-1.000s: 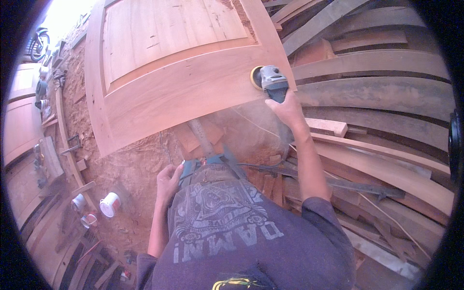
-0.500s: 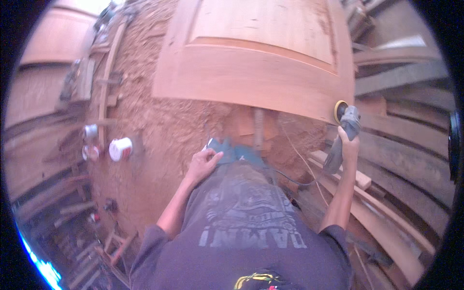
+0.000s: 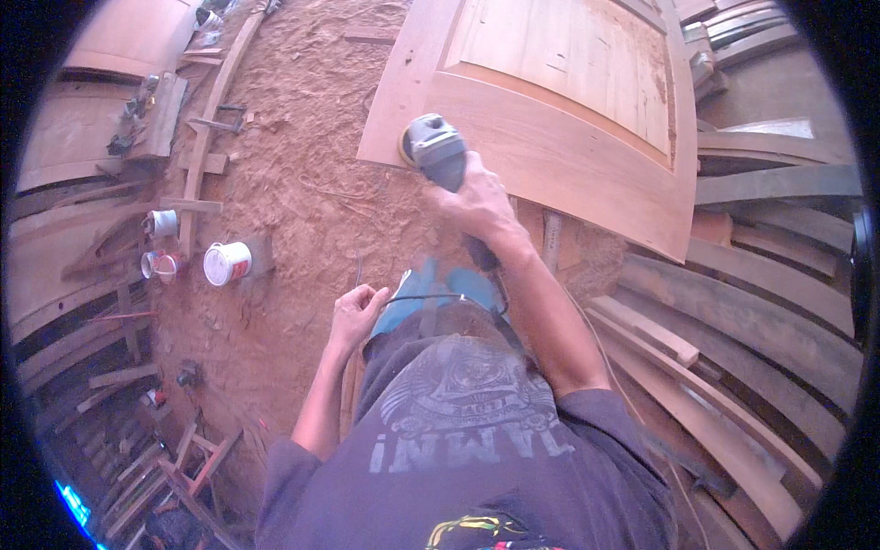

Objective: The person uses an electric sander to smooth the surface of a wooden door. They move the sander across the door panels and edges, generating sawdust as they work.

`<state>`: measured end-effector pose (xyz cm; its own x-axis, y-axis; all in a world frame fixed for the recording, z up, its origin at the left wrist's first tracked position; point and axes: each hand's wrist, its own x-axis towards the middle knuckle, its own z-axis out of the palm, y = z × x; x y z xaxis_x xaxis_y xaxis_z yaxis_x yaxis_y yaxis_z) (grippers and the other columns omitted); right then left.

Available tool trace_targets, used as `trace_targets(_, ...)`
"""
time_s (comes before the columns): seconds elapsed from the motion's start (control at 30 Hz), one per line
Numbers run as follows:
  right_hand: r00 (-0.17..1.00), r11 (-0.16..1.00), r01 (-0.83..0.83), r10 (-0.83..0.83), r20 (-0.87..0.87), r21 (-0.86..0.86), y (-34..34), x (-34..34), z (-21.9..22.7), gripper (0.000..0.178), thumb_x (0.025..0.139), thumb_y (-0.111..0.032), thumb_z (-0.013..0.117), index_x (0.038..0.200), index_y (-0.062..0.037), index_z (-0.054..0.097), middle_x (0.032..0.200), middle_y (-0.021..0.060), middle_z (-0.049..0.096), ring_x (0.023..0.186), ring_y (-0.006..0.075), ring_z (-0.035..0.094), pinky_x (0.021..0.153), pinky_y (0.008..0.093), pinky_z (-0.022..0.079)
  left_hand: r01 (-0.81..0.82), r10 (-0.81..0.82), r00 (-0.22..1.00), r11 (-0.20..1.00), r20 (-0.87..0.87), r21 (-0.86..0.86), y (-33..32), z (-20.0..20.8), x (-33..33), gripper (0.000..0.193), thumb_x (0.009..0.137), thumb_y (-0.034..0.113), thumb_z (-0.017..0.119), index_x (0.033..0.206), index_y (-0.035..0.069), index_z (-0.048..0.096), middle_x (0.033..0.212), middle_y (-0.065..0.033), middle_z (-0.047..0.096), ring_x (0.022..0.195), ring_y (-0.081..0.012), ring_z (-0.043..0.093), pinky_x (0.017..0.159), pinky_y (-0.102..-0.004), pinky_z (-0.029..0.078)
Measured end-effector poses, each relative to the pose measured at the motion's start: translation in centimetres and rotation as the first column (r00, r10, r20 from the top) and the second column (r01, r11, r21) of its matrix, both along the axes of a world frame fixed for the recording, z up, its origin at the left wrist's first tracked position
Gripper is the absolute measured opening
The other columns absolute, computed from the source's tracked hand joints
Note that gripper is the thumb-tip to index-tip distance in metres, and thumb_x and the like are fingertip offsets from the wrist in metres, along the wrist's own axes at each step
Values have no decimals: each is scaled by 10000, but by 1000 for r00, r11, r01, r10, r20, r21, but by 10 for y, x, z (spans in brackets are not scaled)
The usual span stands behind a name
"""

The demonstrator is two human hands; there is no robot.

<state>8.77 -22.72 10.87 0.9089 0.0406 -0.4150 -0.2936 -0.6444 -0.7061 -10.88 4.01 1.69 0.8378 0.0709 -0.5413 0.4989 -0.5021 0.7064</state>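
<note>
On the door (image 3: 559, 147), at its near left corner, my right hand (image 3: 478, 203) wraps round the sander (image 3: 437, 147), probably heavy, rigid and best held by its body, while my left hand (image 3: 356, 316) half-curls beside the cord (image 3: 426, 296), whether pinching it I cannot tell

Soft light, pinkish cast; door (image 3: 550, 151) bright; near left dim, blue glare (image 3: 73, 507) at rim; right planks (image 3: 742, 286) bowed; slight blur.

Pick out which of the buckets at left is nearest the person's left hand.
The white bucket, rightmost of the group: in the picture, the upper bucket and the reddish bucket are both farther from the left hand.
</note>
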Motion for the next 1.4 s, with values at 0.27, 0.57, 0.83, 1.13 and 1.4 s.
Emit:
trace_targets(0.27, 996, 976, 65, -76, -48, -207, -8, -9, 9, 772, 894, -406, 827, 1446, 59, 553, 1242, 372, 752, 1240, 527, 721, 1076, 547, 559, -48, 46, 999, 996, -27, -72, 14, -27, -9, 419, 1048, 373, 800, 836, 16, 743, 643, 27, 558, 629, -68, 490, 575, -330, 402)
trace_targets(0.57, 976, 947, 199, -215, -39, -250, -72, -41, 18, 731, 893, -353, 845, 1455, 27, 571, 1273, 359, 752, 1245, 523, 722, 1086, 547, 561, 55, -55, 998, 992, 0, -110, -5, -16, 29, 424, 1057, 377, 794, 826, 26, 738, 632, 47, 531, 620, -54, 463, 567, -318, 380)
trace_targets(0.83, 962, 928, 240, -266, -55, -283, -131, -64, 16, 754, 880, -363, 852, 1457, 30, 568, 1250, 370, 752, 1226, 536, 721, 1079, 566, 565, 115, -114, 993, 992, 38, -51, -52, -18, 22, 418, 1052, 374, 808, 832, 26, 734, 659, 51, 541, 641, -46, 472, 579, -305, 382)
trace_targets(1.13, 937, 898, 327, -348, -19, -293, -221, -98, 3, 788, 871, -386, 842, 1477, 33, 561, 1256, 381, 746, 1222, 554, 715, 1066, 570, 572, 148, -151, 988, 985, -34, -88, -93, -16, 20, 391, 1072, 319, 801, 835, 18, 723, 715, 81, 556, 680, -32, 475, 602, -274, 371)
trace_targets(1.4, 880, 835, 463, -472, 45, -299, -307, -134, -4, 833, 847, -371, 880, 1502, 35, 564, 1286, 375, 740, 1251, 537, 713, 1083, 557, 568, 176, -185, 981, 974, -52, -144, -146, -9, 25, 357, 1079, 282, 799, 837, 33, 717, 719, 105, 526, 668, -15, 426, 588, -257, 319)
